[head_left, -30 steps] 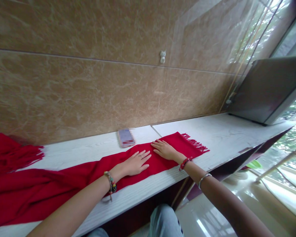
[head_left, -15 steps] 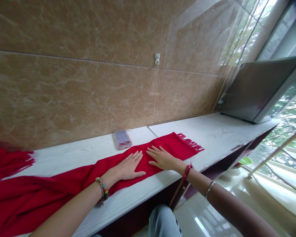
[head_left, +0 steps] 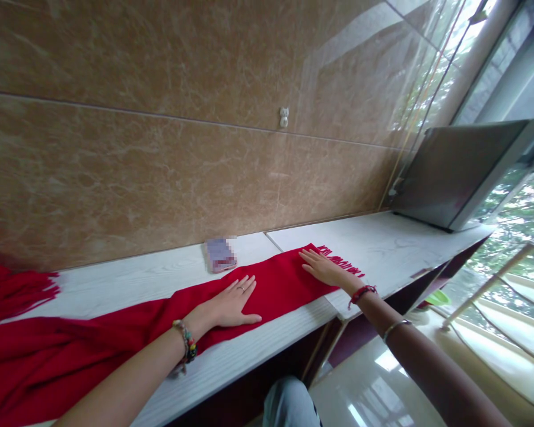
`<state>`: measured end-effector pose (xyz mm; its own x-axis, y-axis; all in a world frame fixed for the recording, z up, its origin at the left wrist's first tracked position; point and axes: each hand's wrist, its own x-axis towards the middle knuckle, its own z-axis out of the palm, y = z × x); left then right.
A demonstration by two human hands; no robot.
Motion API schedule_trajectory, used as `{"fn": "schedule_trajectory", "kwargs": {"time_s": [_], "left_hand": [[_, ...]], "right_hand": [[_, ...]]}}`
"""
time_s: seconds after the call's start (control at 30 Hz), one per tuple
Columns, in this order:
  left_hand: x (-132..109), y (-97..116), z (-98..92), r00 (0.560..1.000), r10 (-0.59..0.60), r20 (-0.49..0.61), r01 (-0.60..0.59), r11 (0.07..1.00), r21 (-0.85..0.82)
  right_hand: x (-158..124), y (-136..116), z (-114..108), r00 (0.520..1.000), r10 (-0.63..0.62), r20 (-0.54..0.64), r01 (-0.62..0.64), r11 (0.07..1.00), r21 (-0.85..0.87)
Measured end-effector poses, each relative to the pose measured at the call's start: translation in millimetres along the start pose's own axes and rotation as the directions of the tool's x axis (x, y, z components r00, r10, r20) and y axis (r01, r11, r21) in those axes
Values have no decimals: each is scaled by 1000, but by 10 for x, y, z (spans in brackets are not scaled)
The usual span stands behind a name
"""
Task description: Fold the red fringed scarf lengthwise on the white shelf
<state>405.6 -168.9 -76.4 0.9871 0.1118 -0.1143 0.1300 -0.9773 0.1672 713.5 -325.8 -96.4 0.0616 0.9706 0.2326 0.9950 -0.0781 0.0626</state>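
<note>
A long red scarf (head_left: 278,279) with fringed ends lies along a white counter, smooth toward its right end and loosely creased on the left. My left hand (head_left: 234,302) rests flat on the scarf's middle stretch, thumb out and a ring on one finger. Close to the right fringe, my right hand (head_left: 324,270) lies flat on the cloth with its fingers stretched out. The scarf's other fringed end (head_left: 22,290) is at the far left, near the wall.
Behind the scarf, a small blurred flat item (head_left: 221,255) lies on the white counter (head_left: 356,237). A grey fridge-like box (head_left: 463,175) stands at the right end. Brown tiles (head_left: 160,178) form the back wall, with a small white cat-shaped hook (head_left: 283,117).
My right hand has slid right along the scarf, from beside my left hand to near the fringe. My left hand has stayed in place. The view has tilted slightly.
</note>
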Motion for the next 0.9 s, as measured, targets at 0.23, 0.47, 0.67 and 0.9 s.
{"fn": "schedule_trajectory", "kwargs": {"time_s": [0.23, 0.47, 0.67, 0.9], "left_hand": [[-43, 65, -76, 999, -30, 24, 30, 999, -13], [-110, 213, -100, 999, -18, 30, 18, 1000, 6], [-539, -4, -294, 973, 64, -222, -48, 996, 80], [-1425, -924, -305, 906, -351, -236, 367, 930, 24]], "right_hand": [[488, -494, 29, 997, -10, 75, 1, 993, 118], [468, 18, 223, 986, 91, 141, -110, 986, 127], [435, 197, 317, 985, 92, 145, -112, 984, 139], [436, 325, 474, 994, 93, 57, -101, 985, 141]]}}
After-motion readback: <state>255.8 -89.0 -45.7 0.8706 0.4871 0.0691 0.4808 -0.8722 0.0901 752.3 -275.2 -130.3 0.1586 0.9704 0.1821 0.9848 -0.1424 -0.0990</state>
